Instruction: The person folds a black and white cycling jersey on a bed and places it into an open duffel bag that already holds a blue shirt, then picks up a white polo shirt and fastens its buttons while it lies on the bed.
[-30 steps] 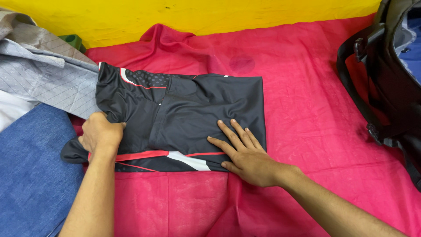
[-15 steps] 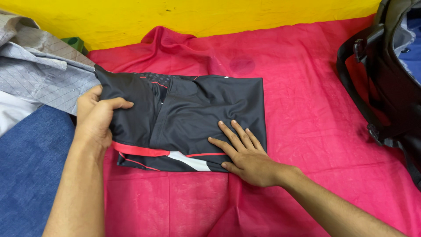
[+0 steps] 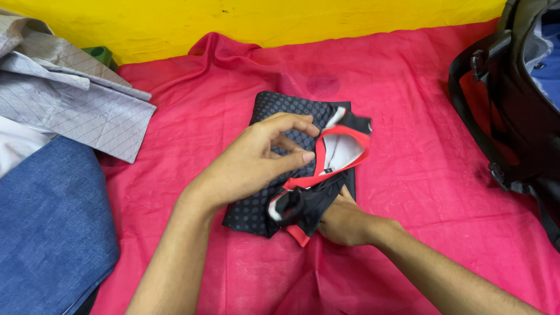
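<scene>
Black jersey (image 3: 274, 116), folded small, lies mid-cloth on the red sheet (image 3: 420, 116). Right hand (image 3: 344, 221) pins its near edge, fingers tucked under; left hand (image 3: 262, 157) pinches the red-trimmed flap. Sheet lies bare around; black bag (image 3: 513, 116) crowds the far right.

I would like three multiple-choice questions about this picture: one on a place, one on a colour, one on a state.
1. Where is the black bag?
A. at the right edge
B. at the left edge
C. under the garment

2. What colour is the cloth under the black garment?
A. green
B. red-pink
C. white

3. How does the garment lie?
A. spread flat at full width
B. hanging up
C. folded over into a narrow bundle

Answers: 1 A, the bag stands on the right. 2 B, red-pink cloth shows all around the garment. 3 C, the left hand lies on the folded half, and the right hand is partly under its edge.
</scene>
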